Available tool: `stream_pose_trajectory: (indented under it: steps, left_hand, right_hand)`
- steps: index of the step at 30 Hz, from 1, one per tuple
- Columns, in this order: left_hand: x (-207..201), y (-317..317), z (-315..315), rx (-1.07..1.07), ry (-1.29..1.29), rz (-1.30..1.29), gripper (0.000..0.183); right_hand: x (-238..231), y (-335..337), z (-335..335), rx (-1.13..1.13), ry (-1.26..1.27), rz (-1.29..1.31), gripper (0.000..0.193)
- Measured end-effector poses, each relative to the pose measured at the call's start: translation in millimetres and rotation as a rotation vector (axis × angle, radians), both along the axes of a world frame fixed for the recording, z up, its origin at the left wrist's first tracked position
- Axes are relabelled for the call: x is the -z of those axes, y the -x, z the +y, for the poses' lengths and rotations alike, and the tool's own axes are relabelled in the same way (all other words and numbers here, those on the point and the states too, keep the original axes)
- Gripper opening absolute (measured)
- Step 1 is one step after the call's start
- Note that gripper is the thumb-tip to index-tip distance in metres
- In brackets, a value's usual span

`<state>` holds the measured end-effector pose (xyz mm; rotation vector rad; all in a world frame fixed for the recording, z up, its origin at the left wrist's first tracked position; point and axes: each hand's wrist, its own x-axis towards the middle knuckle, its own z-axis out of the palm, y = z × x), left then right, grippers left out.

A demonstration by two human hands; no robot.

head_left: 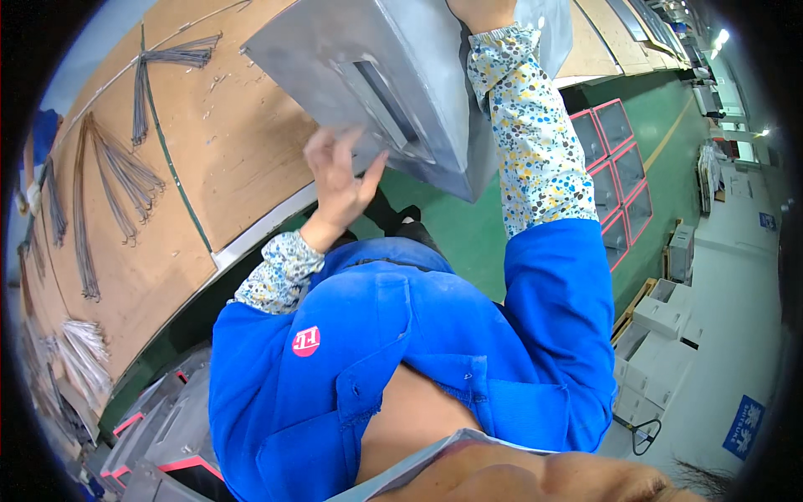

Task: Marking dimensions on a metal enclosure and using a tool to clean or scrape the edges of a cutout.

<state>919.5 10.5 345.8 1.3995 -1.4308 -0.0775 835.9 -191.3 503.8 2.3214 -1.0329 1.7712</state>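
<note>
Grey box point(427, 75): head view; tilted, reaching past the near edge of the worktop point(242, 142), one lower corner pointing toward the person.
Slot point(385, 102): long axis slants down rightward; box's own long axis unclear, its top cut off.
Left hand point(341, 180): nearer the slot; fingers spread, blurred, contact unclear; box lies up and right.
Right hand point(485, 10): at box's upper right; fingers cropped, grip cannot be told.
</note>
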Motion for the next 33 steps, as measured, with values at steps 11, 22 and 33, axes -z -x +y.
stream_pose_trajectory:
  steps: [11,22,33]
  left_hand:
    - [7,5,-28,0.056,-0.009,0.015,0.088]
    - [8,0,-32,-0.053,0.013,0.164,0.064]
    - [-85,-31,-47,0.245,-0.065,1.111,0.033]
  right_hand:
    - [0,-2,0,0.017,-0.034,0.018,0.019]
    - [-2,-2,5,-0.039,0.014,-0.019,0.017]
    - [-3,2,2,-0.144,0.002,-0.055,0.009]
